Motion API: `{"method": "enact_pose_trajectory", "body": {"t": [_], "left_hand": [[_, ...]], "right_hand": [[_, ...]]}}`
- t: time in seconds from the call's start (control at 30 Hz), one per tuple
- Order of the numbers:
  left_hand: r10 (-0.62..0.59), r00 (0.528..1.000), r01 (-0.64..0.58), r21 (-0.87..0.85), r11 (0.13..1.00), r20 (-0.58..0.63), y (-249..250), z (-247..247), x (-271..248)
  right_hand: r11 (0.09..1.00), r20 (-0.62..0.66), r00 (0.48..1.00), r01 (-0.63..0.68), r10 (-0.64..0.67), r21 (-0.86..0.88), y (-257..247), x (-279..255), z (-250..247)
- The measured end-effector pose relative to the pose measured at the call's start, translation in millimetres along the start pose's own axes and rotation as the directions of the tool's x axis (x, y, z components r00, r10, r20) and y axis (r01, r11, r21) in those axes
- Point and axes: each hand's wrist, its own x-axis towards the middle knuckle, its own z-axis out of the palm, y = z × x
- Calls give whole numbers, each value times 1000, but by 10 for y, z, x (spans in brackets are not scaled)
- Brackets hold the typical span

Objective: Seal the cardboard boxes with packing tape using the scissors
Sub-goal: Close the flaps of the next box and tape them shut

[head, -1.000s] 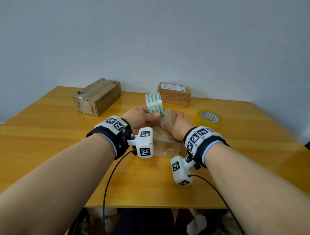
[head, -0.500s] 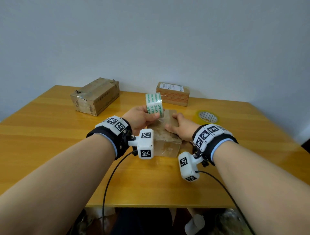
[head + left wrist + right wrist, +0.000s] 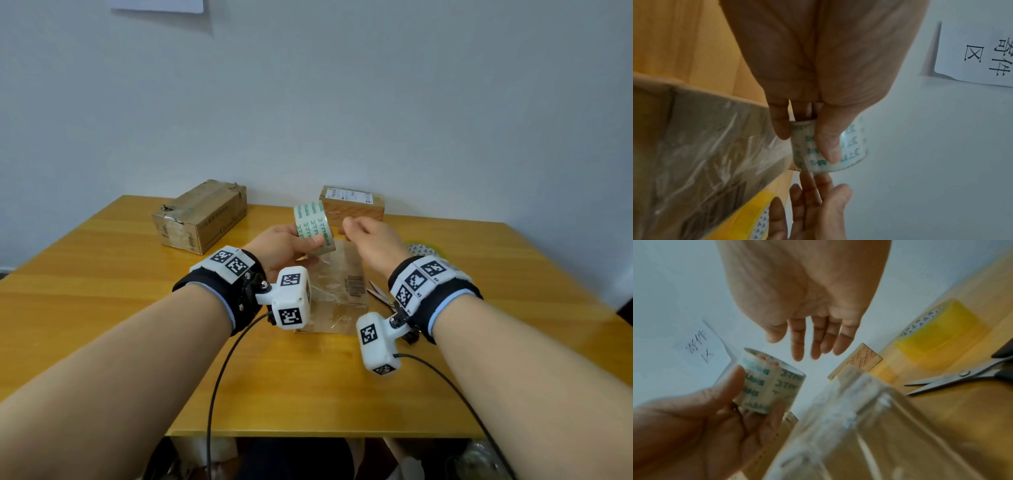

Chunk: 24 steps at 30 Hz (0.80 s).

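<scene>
Head view: left hand [image 3: 284, 245] grips the tape roll [image 3: 313, 224], clear with green print, raised above the box [image 3: 337, 287] on the table [image 3: 102, 308]. Right hand [image 3: 371, 245] lifted beside the roll; scissors [image 3: 380, 294] lie right of the box.

Left wrist: thumb and fingers [image 3: 828, 142] clamp the roll; clear tape runs down onto the box top.

Right wrist: right hand's fingers [image 3: 816, 344] straight, apart, holding nothing. Scissors blades slightly open.

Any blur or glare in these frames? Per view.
Head: sharp, with window glare on the table. Left wrist: soft, the tape roll smeared. Right wrist: most blurred, on the near box; scissors are crisper.
</scene>
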Motion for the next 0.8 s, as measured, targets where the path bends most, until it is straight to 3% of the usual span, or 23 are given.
{"method": "enact_pose_trajectory", "body": {"t": [0.1, 0.23, 0.4, 0.6, 0.67, 0.73, 0.8], "left_hand": [[-21, 1000, 21, -2, 1000, 19, 125, 38, -30], [-74, 997, 74, -24, 997, 13, 244, 146, -81], [-131, 991, 135, -137, 981, 41, 337, 315, -115], [-161, 986, 164, -218, 962, 29, 364, 395, -38], [-195, 981, 194, -184, 964, 12, 358, 415, -21], [-199, 975, 196, -41, 980, -101, 352, 450, -21], [-60, 967, 119, 230, 966, -246, 327, 477, -23]], "right_hand": [[964, 91, 996, -42, 18, 262, -89, -66, -114], [969, 130, 992, -39, 8, 244, -80, -120, -209], [911, 113, 994, -44, -2, 410, -44, -214, -331], [935, 90, 995, 7, -41, 353, -4, -213, -433], [939, 66, 997, 24, -50, 344, -9, -207, -443], [946, 61, 997, 26, -48, 322, -18, -193, -467], [953, 64, 997, 18, -39, 302, -13, -178, -506]]}}
